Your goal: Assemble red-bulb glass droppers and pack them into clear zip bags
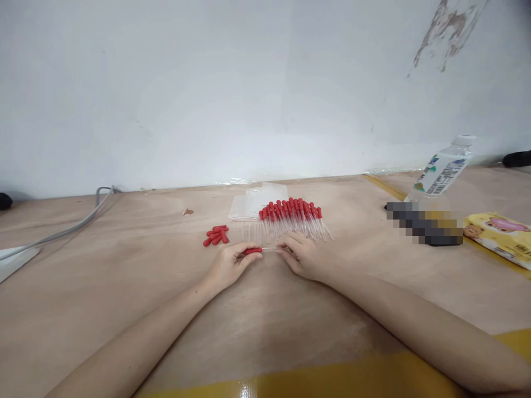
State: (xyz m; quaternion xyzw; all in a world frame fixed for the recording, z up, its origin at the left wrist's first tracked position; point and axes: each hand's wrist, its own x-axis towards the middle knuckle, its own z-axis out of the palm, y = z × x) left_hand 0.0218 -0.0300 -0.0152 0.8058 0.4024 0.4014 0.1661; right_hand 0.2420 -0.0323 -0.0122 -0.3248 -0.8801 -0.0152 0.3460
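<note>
My left hand (pixel 233 263) pinches a red rubber dropper bulb (pixel 253 251) between thumb and fingers. From the bulb a thin clear glass tube (pixel 269 249) runs to the right, and my right hand (pixel 301 256) has its fingers closed on the tube's far end. Tube and bulb are in line, touching or joined; how deep the tube sits is too small to tell. Behind my left hand lies a small heap of loose red bulbs (pixel 216 236). Several bare glass tubes (pixel 245 231) lie side by side beyond my hands. Right of them spreads a row of droppers with red bulbs (pixel 290 209).
White sheets (pixel 265 193) lie behind the droppers near the wall. To the right are a tilted clear bottle (pixel 442 171), a pixelated dark object (pixel 423 223) and a yellow packet (pixel 500 235). A grey cable (pixel 74 228) crosses the left side. Yellow tape (pixel 352 378) runs along the front edge.
</note>
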